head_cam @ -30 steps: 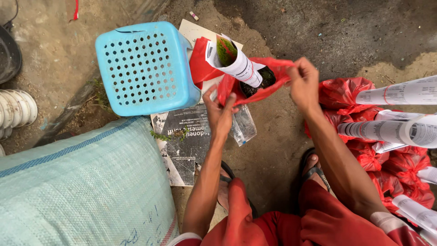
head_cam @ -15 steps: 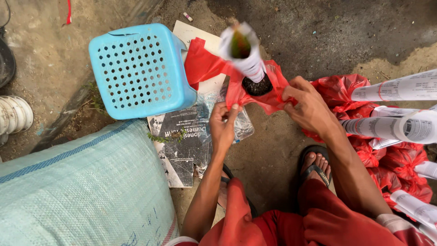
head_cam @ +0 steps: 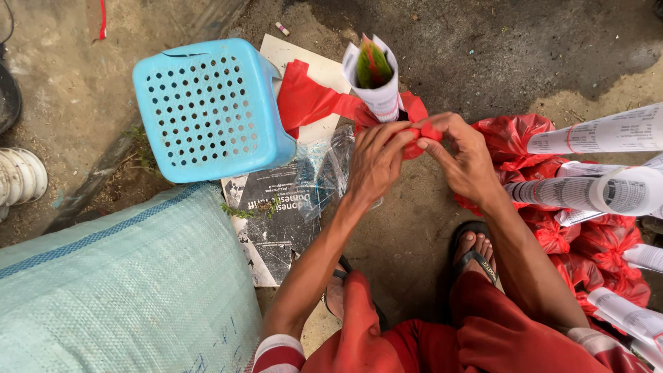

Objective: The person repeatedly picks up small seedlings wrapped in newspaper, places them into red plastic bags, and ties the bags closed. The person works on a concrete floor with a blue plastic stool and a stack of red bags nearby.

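A small plant wrapped in a paper cone (head_cam: 376, 79) stands upright in a red plastic bag (head_cam: 318, 100) on the ground. My left hand (head_cam: 373, 162) and my right hand (head_cam: 466, 159) meet at the front of the bag, both pinching its red plastic close together just below the cone. Green leaves show inside the cone's mouth. The base of the plant is hidden by the bag and my fingers.
A blue perforated plastic stool (head_cam: 207, 110) lies left of the bag, over newspaper sheets (head_cam: 276, 221). A pale green woven sack (head_cam: 117, 290) fills the lower left. Several red-bagged, paper-wrapped plants (head_cam: 594, 193) lie at right. My sandalled feet (head_cam: 473, 252) are below.
The cone has swung from tilted to upright. My hands have come together at the front of the bag, gathering the red plastic that was spread open before.
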